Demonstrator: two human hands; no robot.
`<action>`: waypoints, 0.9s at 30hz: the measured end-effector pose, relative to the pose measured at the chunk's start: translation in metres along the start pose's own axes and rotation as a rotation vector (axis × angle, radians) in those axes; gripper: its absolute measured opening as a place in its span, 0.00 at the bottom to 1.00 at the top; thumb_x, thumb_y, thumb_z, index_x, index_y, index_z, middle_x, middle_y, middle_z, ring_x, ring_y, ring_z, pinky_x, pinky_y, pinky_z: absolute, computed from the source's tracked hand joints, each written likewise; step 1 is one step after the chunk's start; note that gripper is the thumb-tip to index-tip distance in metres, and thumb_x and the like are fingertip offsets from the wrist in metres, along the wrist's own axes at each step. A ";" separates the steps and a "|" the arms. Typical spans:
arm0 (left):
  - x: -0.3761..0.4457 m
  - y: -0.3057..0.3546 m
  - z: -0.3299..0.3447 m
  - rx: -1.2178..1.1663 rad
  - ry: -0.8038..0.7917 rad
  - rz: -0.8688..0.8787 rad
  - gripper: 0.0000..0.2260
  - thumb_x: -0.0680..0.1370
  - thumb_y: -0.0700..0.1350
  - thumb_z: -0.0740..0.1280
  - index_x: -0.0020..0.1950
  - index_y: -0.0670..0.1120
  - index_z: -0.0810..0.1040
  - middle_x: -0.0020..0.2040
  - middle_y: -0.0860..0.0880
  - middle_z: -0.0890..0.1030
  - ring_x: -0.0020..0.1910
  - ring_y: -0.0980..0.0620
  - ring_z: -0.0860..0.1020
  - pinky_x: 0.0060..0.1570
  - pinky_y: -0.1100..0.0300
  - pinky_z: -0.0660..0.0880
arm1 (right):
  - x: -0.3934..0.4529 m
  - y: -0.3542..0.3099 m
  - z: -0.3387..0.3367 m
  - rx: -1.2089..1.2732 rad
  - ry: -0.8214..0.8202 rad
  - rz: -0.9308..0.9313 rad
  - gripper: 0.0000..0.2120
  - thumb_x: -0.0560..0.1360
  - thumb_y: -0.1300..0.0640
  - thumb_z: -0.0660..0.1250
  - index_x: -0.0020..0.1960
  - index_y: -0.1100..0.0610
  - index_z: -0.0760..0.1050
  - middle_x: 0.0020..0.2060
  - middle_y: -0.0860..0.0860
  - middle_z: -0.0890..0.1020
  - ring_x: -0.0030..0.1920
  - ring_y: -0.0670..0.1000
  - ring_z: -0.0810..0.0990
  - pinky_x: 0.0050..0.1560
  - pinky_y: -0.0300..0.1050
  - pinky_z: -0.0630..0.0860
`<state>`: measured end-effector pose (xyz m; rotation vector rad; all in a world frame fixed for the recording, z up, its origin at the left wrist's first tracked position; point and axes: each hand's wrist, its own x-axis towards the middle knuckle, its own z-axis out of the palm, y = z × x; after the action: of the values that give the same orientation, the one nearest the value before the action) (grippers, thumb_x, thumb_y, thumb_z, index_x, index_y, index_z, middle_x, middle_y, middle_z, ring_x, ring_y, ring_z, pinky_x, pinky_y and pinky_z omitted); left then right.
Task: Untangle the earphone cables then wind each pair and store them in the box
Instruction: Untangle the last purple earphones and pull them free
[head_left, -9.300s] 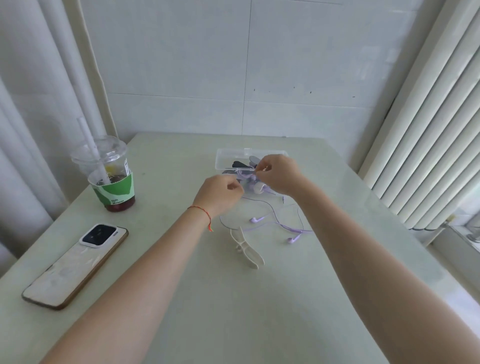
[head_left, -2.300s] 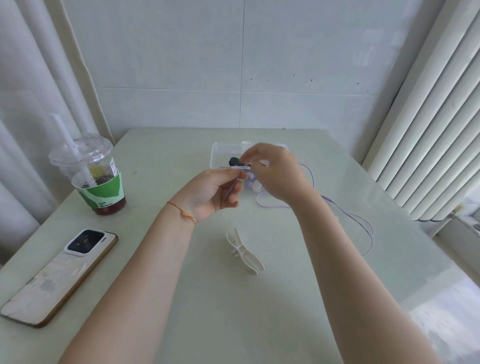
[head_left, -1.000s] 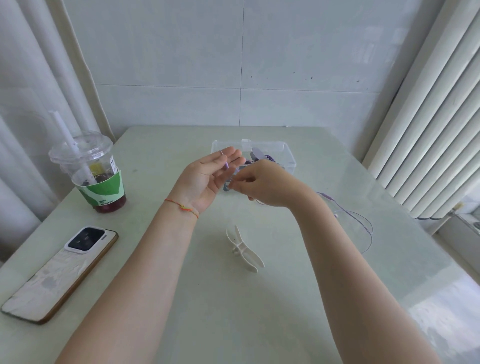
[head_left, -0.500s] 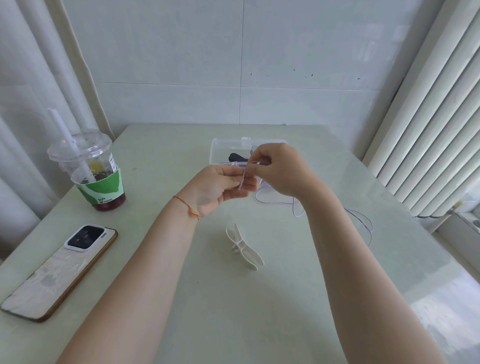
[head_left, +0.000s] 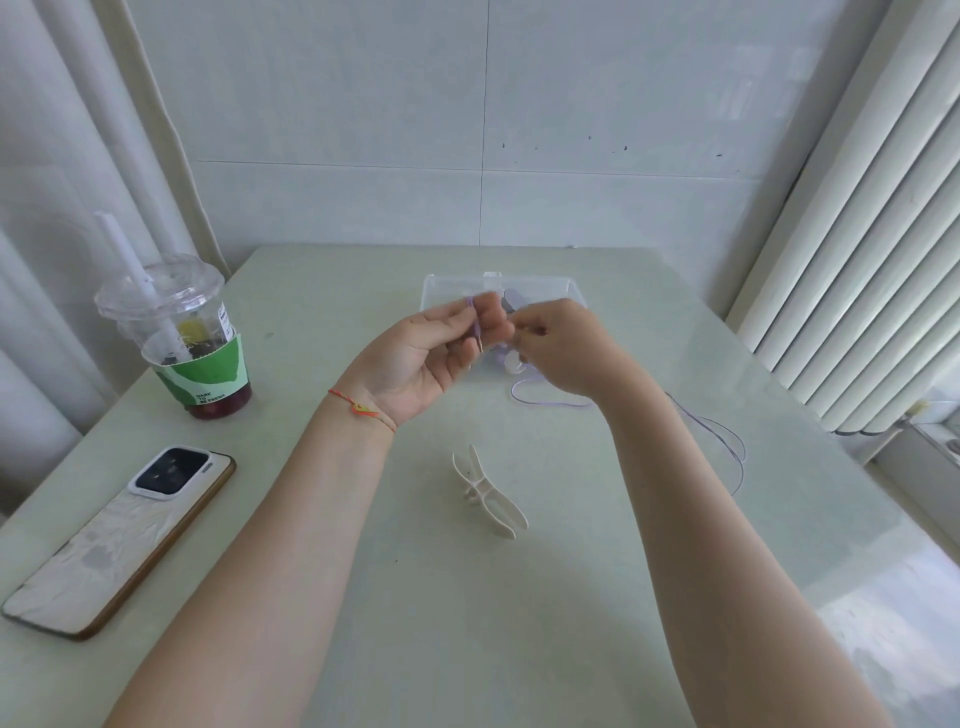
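My left hand (head_left: 422, 358) is raised palm-up above the table, and the plug end of the purple earphone cable (head_left: 722, 436) is pinched between its thumb and fingers. My right hand (head_left: 558, 345) sits close beside it and pinches the same cable. The rest of the cable trails under my right wrist and loops over the table to the right. Behind both hands lies the clear plastic box (head_left: 441, 288), with dark and purple items inside that my hands mostly hide. A white earbud (head_left: 511, 364) shows just below my right hand.
A white hair clip (head_left: 488, 491) lies on the table in front of my hands. At the left stand a plastic drink cup with a green sleeve (head_left: 179, 338) and a phone (head_left: 124, 535) lying face down. White curtains hang at both sides.
My left hand has opened upward with the plug held upright. My right hand has dropped lower and to the right of it, carrying the cable round the left fingers.
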<state>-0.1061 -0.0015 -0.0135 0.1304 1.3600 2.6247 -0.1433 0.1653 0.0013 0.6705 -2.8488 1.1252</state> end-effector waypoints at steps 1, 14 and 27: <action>0.000 0.001 0.000 -0.055 0.018 0.027 0.11 0.82 0.36 0.57 0.54 0.40 0.79 0.46 0.47 0.85 0.48 0.51 0.84 0.34 0.71 0.77 | -0.001 -0.001 0.002 -0.035 -0.088 0.013 0.08 0.79 0.53 0.64 0.47 0.51 0.82 0.33 0.48 0.79 0.28 0.41 0.70 0.33 0.37 0.65; 0.004 -0.011 -0.007 0.554 0.132 0.040 0.09 0.81 0.38 0.62 0.53 0.45 0.82 0.45 0.48 0.83 0.46 0.54 0.81 0.37 0.61 0.79 | -0.008 -0.014 -0.010 -0.091 -0.038 -0.073 0.07 0.76 0.54 0.67 0.44 0.55 0.81 0.31 0.44 0.73 0.32 0.42 0.69 0.32 0.35 0.63; -0.002 -0.001 0.008 -0.044 -0.089 0.008 0.16 0.82 0.40 0.57 0.46 0.42 0.83 0.39 0.49 0.79 0.40 0.54 0.80 0.29 0.69 0.73 | 0.000 -0.003 0.004 0.005 -0.064 -0.030 0.14 0.81 0.55 0.60 0.38 0.46 0.75 0.36 0.51 0.79 0.31 0.46 0.74 0.39 0.40 0.71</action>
<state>-0.1032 0.0050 -0.0102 0.2439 1.2752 2.6188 -0.1410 0.1606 0.0002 0.7603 -2.8790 1.1280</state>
